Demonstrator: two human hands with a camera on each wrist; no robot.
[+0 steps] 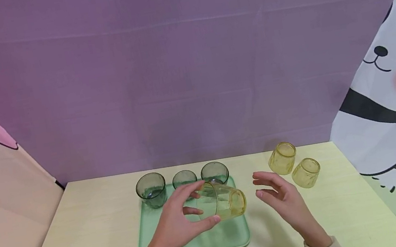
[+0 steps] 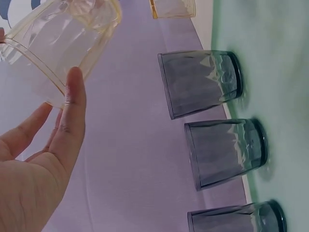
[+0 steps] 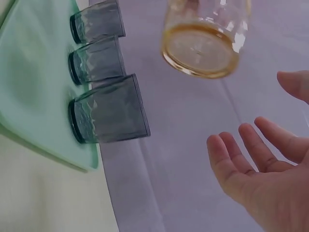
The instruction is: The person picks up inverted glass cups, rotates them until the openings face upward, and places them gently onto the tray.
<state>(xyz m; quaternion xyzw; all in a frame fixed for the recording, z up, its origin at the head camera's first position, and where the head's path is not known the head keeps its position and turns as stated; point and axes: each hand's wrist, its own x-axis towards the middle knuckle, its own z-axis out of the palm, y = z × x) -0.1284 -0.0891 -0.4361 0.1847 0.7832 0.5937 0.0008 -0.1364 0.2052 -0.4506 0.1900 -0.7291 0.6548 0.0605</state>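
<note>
A person's left hand (image 1: 177, 223) gripped a yellow glass tumbler (image 1: 231, 201), tipped sideways above a green tray (image 1: 211, 244), while the right hand (image 1: 282, 199), fingers parted, hung empty near its base. Three smoky gray tumblers (image 1: 152, 189) stood upright along the tray's far edge, two partly hidden behind hand and glass; two upside-down yellow tumblers (image 1: 282, 160) stood to the right on the pale table (image 1: 82, 236).

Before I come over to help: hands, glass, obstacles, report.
Left hand grips tilted yellow glass above green tray. Right hand empty, apart from it. Three dark glasses behind on tray, apparently not blocking.
</note>
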